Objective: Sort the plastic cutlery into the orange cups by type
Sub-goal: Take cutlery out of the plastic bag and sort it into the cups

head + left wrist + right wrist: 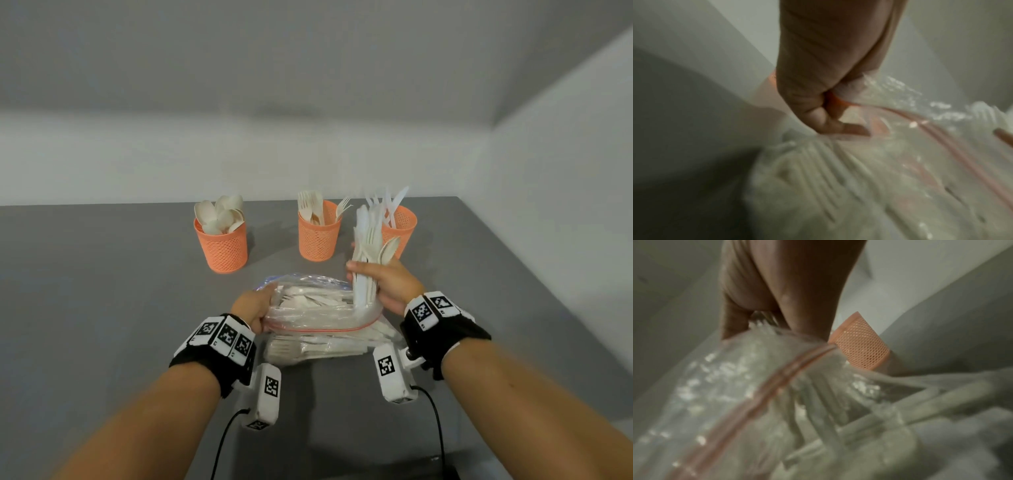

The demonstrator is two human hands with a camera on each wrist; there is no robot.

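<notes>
While the left hand [255, 305] pinches the clear zip bag [318, 308] at nine o'clock, the right hand's [387, 284] fingers clasp a light, slippery bundle of white plastic cutlery [368, 253] mid-handle.

A grey table [102, 291] meets pale walls [565, 171]; black cables [222, 442] trail over its near edge.

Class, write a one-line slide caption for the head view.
Right hand lifts mixed cutlery from bag held by left hand.
</notes>
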